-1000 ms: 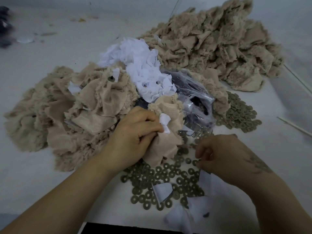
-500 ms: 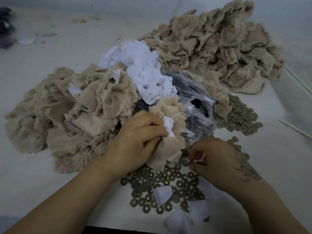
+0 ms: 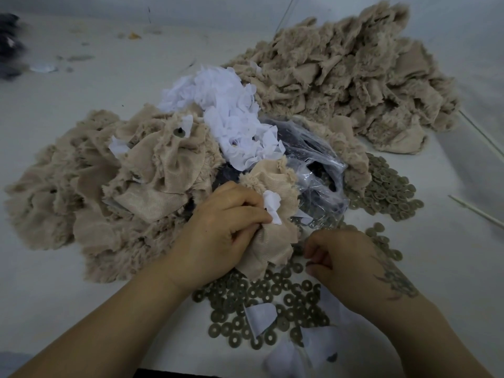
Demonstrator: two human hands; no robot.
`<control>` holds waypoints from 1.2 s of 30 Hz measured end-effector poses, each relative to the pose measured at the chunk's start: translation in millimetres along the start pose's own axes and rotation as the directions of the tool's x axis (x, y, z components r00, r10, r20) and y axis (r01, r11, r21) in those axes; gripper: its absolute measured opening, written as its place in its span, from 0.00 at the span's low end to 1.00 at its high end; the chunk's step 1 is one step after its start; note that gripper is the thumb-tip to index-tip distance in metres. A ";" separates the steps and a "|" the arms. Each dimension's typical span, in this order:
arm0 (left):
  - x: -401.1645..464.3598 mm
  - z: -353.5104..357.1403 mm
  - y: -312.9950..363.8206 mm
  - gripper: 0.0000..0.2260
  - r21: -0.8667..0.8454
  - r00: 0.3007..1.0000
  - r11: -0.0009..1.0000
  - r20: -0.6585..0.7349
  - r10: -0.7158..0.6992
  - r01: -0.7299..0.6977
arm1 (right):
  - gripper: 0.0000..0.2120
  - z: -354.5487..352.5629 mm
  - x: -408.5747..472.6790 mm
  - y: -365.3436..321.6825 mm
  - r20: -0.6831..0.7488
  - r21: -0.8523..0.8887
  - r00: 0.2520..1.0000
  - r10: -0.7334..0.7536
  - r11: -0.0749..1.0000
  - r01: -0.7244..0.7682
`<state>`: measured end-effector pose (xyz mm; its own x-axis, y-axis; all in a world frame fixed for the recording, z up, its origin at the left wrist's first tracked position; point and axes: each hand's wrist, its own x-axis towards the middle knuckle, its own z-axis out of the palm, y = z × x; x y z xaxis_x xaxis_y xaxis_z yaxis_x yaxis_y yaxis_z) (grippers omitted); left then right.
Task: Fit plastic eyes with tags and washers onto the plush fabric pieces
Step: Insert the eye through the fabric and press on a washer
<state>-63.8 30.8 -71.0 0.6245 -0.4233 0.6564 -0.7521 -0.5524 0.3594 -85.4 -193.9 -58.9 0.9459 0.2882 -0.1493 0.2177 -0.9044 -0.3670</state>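
My left hand (image 3: 226,230) grips a beige plush fabric piece (image 3: 270,246) bunched at the table's middle, and a white tag (image 3: 272,204) sticks out beside my fingertips. My right hand (image 3: 346,263) hovers just right of that piece with its fingers curled. Its fingertips pinch down among the grey washers (image 3: 261,301) spread below, seemingly on one washer. A clear plastic bag (image 3: 313,165) of dark eyes lies behind the held piece. No eye shows in the held piece.
A heap of plush pieces (image 3: 109,186) lies left, and a bigger heap (image 3: 341,77) sits at the back right. White tags (image 3: 231,124) pile between them. More washers (image 3: 387,192) lie right. Loose tags (image 3: 259,317) rest near the front edge, thin white sticks (image 3: 474,211) far right.
My right hand has moved up and left across the washers, close to the held plush piece. My left hand keeps its grip and has barely shifted.
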 end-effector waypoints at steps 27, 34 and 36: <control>0.2 0.1 3.7 0.05 0.005 1.000 1.000 -0.003 -0.017 0.017 | 0.04 6.0 6.0 4.0 -0.037 -0.064 0.999 0.001 0.998 -0.003; 0.7 -0.1 5.4 0.06 -0.001 1.000 1.000 -0.012 -0.021 0.021 | 0.09 4.0 2.0 7.9 -0.104 0.021 0.994 -0.016 1.000 0.018; 0.5 0.2 5.0 0.06 0.000 1.000 1.000 -0.015 -0.019 0.019 | 0.07 -7.3 0.3 8.1 -0.222 0.087 0.974 0.041 0.996 -0.022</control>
<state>-67.3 27.7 -69.0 0.6351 -0.4020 0.6596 -0.7404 -0.5603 0.3714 -81.6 -203.5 -55.1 0.9839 0.1734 0.0436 0.1746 -0.8799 -0.4419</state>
